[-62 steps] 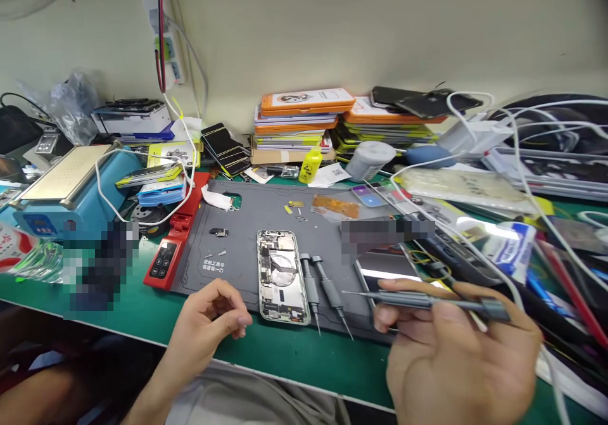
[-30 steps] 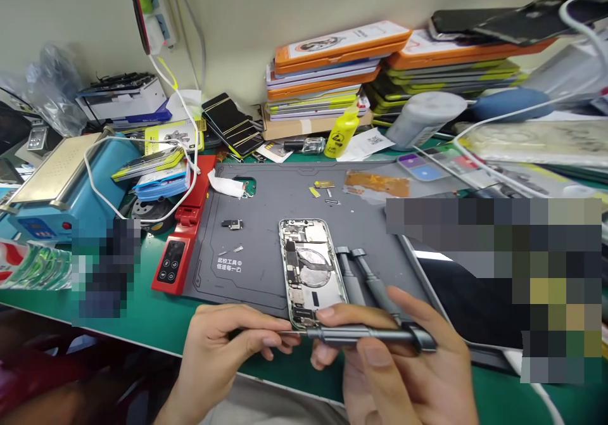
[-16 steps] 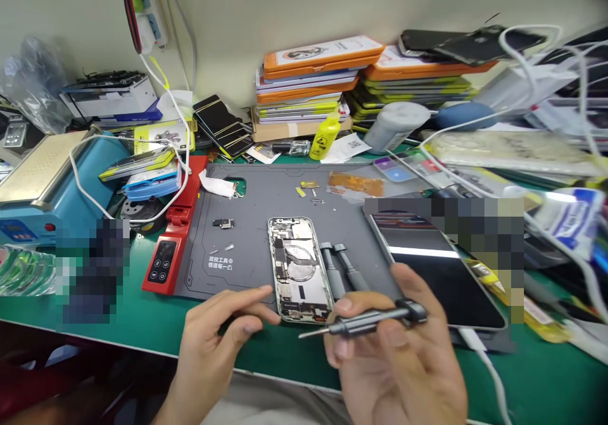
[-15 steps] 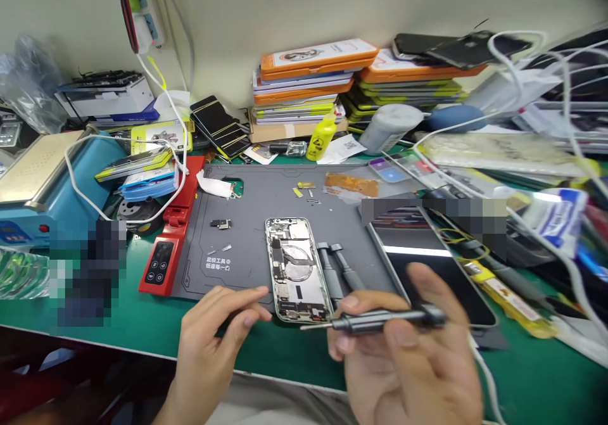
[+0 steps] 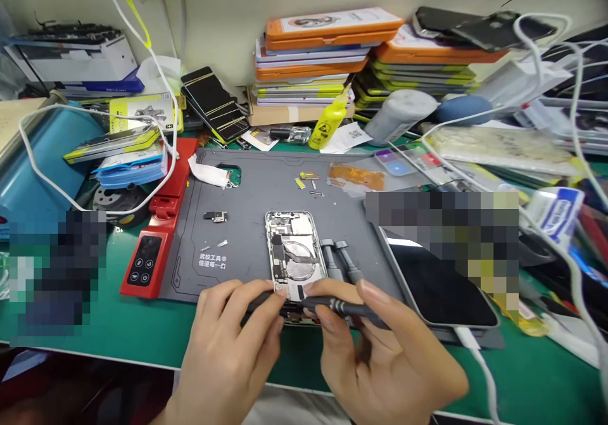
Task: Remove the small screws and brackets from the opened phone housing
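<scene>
An opened phone [image 5: 308,276] lies on the grey mat [image 5: 247,187], its circuit boards and round coil exposed. Over its lower end, my right hand [image 5: 380,349] grips a dark screwdriver [image 5: 342,308] with pale rings, held nearly level. My left hand [image 5: 237,333] is closed at the phone's lower left, its fingers around a dark slim tool [image 5: 259,301] that is mostly hidden. The fingers and tools cover the phone's bottom edge. Two grey screwdrivers [image 5: 349,260] lie just right of the phone. A small dark-and-silver part [image 5: 216,216] and tiny metal pieces [image 5: 222,244] rest to its left.
A large black-screened phone [image 5: 441,285] with a white cable [image 5: 484,368] lies at right. The red control unit [image 5: 145,260] borders the mat's left side. Stacked orange cases [image 5: 327,32], a yellow bottle [image 5: 329,124] and a blue machine [image 5: 52,159] stand farther back.
My right hand has moved left and turned over, bringing the screwdriver over the phone's lower end. My left hand has moved right to meet it, its fingers now closed. The view has shifted slightly.
</scene>
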Demonstrator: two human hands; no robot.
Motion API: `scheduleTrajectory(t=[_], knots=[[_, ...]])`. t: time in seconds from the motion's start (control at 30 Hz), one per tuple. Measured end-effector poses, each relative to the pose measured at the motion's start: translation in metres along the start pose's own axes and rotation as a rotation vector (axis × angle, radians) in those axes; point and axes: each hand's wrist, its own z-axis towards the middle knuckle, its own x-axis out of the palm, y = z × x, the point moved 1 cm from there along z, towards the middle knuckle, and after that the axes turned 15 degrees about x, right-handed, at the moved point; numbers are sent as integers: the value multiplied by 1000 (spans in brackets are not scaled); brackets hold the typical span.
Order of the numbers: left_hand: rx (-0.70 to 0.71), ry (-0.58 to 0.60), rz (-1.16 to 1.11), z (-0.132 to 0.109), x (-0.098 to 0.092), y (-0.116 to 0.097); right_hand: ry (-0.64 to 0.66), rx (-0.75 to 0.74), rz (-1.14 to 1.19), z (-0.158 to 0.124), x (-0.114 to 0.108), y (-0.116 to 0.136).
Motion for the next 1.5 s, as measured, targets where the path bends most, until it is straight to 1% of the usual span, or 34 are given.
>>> scheduleTrajectory(t=[0.13,0.23,0.33,0.43,0.57,0.7,0.8,0.87,0.93,1.2,1.43,1.5], knots=[[13,-18,18,2,0,-2,4,-8,-13,-2,-1,-2],[24,-20,42,4,0,-3,17,-7,-64,-4,-3,-2],[30,-23,57,4,1,-3,44,-43,-107,-6,-7,-2],[25,-23,53,4,2,-3,-22,-90,-146,-8,-11,0],[12,-22,36,2,3,-3,-80,-95,-247,-6,-13,4],[9,-7,34,1,3,-4,-85,-80,-182,-1,-12,6],[7,-4,38,1,2,-4,-54,-82,-125,4,-11,8],[9,-5,38,0,2,-4,-58,-78,-99,5,-11,9],[10,-6,40,0,3,-4,-61,-77,-102,6,-12,9],[19,2,66,0,3,-5,3,-72,-64,6,-13,9],[34,-3,91,0,3,-5,10,-62,-50,6,-16,8],[36,-6,100,0,3,-5,-7,-48,-58,6,-16,8]])
